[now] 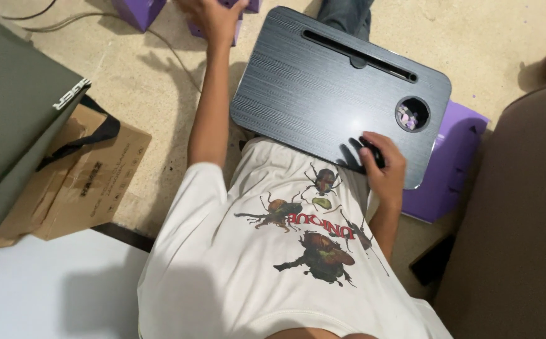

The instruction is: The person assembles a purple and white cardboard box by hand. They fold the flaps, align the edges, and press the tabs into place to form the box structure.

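Observation:
My left hand (pixel 213 17) reaches far forward and closes over the top of a small purple box (pixel 236 30) on the floor; the fingertips run out of the frame's top edge. My right hand (pixel 383 168) rests on the near right corner of a dark grey lap desk (pixel 310 88) and grips a small black object (pixel 373 150). The desk has a long slot along its far side. It also has a round cup hole (pixel 412 114) holding several small purple and white pieces. My white printed shirt fills the lower middle.
Another purple box (pixel 138 11) lies at the top left, and a larger purple one (pixel 455 163) sits under the desk's right end. A cardboard box (pixel 91 179) and a dark case (pixel 9 107) are at the left. A brown cushion (pixel 518 220) is at the right, with a flat black object (pixel 433 260) on the floor.

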